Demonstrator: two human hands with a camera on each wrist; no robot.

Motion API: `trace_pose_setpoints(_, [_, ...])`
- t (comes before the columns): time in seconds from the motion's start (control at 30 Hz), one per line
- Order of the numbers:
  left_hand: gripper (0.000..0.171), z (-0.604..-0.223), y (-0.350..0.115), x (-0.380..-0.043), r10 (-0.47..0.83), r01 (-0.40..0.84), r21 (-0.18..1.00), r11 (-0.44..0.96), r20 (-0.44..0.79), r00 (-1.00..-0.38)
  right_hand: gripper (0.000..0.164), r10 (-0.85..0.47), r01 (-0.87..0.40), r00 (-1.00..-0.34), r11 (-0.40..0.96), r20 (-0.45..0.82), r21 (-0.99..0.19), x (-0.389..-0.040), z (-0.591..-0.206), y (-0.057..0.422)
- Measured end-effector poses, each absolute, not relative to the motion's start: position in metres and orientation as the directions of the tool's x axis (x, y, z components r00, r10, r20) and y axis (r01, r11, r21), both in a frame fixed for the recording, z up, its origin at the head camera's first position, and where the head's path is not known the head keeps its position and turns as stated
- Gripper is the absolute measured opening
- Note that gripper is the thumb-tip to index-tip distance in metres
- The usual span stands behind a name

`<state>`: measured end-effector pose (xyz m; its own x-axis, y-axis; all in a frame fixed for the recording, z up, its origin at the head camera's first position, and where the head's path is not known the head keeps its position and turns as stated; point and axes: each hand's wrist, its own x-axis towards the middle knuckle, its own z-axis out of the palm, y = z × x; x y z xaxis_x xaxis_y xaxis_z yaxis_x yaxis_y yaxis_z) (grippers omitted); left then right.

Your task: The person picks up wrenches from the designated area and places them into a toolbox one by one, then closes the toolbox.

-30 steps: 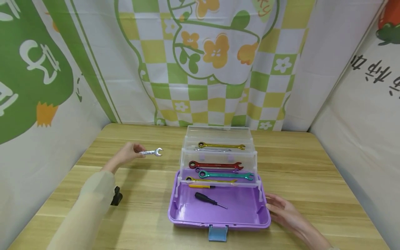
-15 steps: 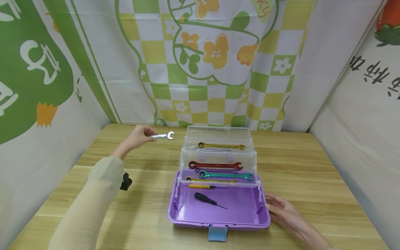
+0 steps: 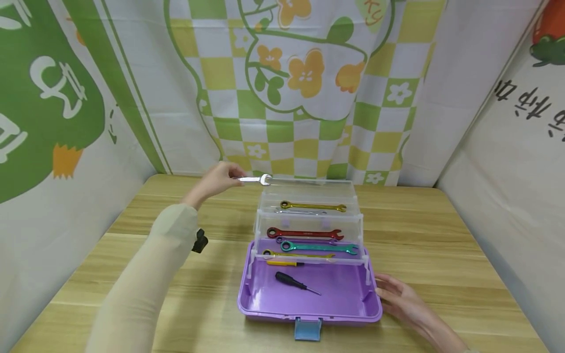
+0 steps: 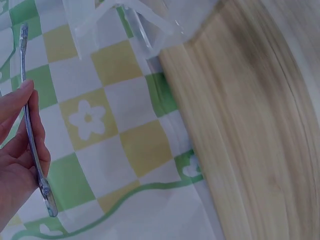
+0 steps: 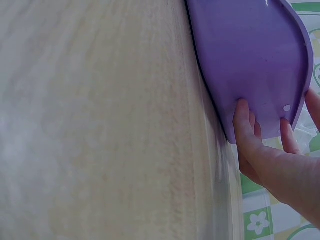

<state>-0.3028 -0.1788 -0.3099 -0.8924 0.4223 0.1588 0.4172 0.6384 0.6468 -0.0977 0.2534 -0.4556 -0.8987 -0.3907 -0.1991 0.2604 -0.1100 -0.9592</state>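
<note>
My left hand (image 3: 219, 179) pinches a silver combination wrench (image 3: 253, 180) between thumb and fingers. In the head view its open-end jaw overlaps the back left corner of the upper clear tray (image 3: 304, 188); the left wrist view shows the wrench (image 4: 29, 122) full length, held around its middle. The purple toolbox (image 3: 309, 301) stands unfolded on the table. My right hand (image 3: 406, 301) touches its right side, and in the right wrist view the fingertips lie against the purple wall (image 5: 250, 60) with the thumb at the rim.
In the upper trays lie a gold wrench (image 3: 313, 206) and a silver one (image 3: 300, 212). Lower down are red (image 3: 304, 234), purple, green (image 3: 320, 247) and yellow wrenches. A black screwdriver (image 3: 291, 280) and a yellow-handled tool (image 3: 282, 263) lie in the base. A patterned curtain (image 3: 282, 142) hangs behind.
My left hand has carried the silver wrench right and toward the back, from above the table's left side to the upper tray's corner. The right hand has stayed at the toolbox.
</note>
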Motion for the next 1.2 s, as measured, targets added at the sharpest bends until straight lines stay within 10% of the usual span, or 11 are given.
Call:
trace_pose_setpoints(1.03, [0.017,-0.304,-0.076,-0.329,0.542,0.475,0.609,0.635,0.087,-0.836,0.036,-0.407,0.261,-0.894,-0.129,-0.189,-0.957,-0.097,-0.456,0.254])
trace_pose_setpoints(1.2, [0.015,-0.371,-0.066,-0.401,0.602,0.562,0.608,0.560,0.167,-0.781,0.031,-0.421,0.260,-0.890,-0.148,-0.177,-0.954,-0.098,-0.456,0.254])
